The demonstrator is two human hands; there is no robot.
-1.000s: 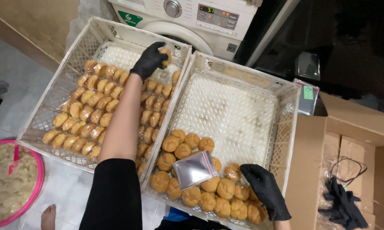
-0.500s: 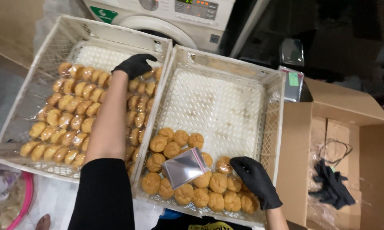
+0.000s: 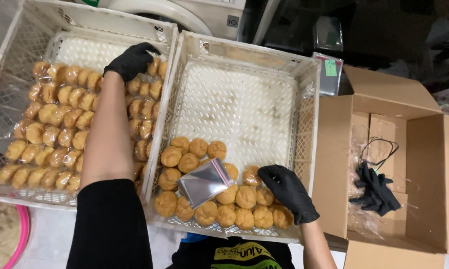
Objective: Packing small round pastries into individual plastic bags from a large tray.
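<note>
Reaching with left hand (image 3: 131, 61), black glove, into left white crate (image 3: 15, 74), far end of the wrapped rows. Fingers curled down over clear-wrapped round pastries (image 3: 60, 129) at top right of that batch; touching the wrap, firm grip or not: cannot tell. Forearm bare, black sleeve from elbow, lying across the crate's right side.

Resting right hand (image 3: 287, 192), also black glove, in right white crate (image 3: 309, 99), near corner. Fingers bent loosely, palm down on unwrapped golden round pastries (image 3: 194, 157); touching them, nothing clearly pinched, hold cannot be confirmed.

Lying flat on top of the unwrapped pile: small stack of clear empty bags (image 3: 204, 182), tilted, just left of right hand, not touching it. Unwrapped pastries bunched along near edge of right crate only; far part bare lattice floor.

Crates side by side, walls touching. Right of them: open cardboard box (image 3: 433, 144) with crumpled black gloves (image 3: 376, 192) and clear film inside. Behind crates: white washing machine (image 3: 204, 15). Bottom left corner: pink-rimmed bowl (image 3: 23, 234), pale filling, partly cut off.
</note>
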